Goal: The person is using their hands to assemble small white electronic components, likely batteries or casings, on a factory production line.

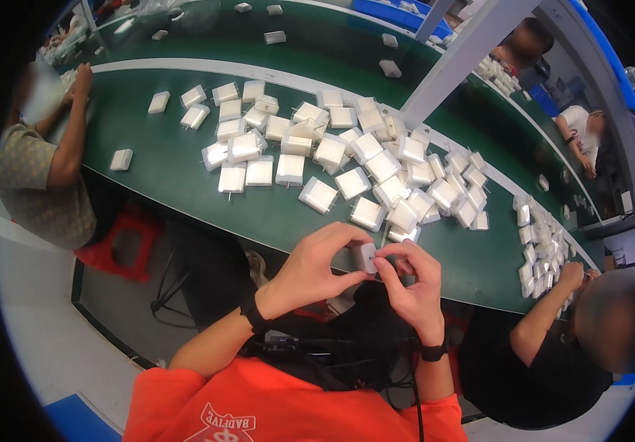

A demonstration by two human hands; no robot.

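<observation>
Both hands are pinching one white adapter (365, 257) just off the belt (170, 177) edge, left hand (316, 265) gripping its body, right hand (412, 283) fingertips working its side, the pile (347, 158) lying at twelve o'clock within reach.

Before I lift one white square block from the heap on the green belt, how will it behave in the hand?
Probably rigid: the white block keeps its boxy shape between the left hand and right hand. Its flat faces suggest it will not roll. The heap overlaps loosely, so neighbours may slide.
</observation>
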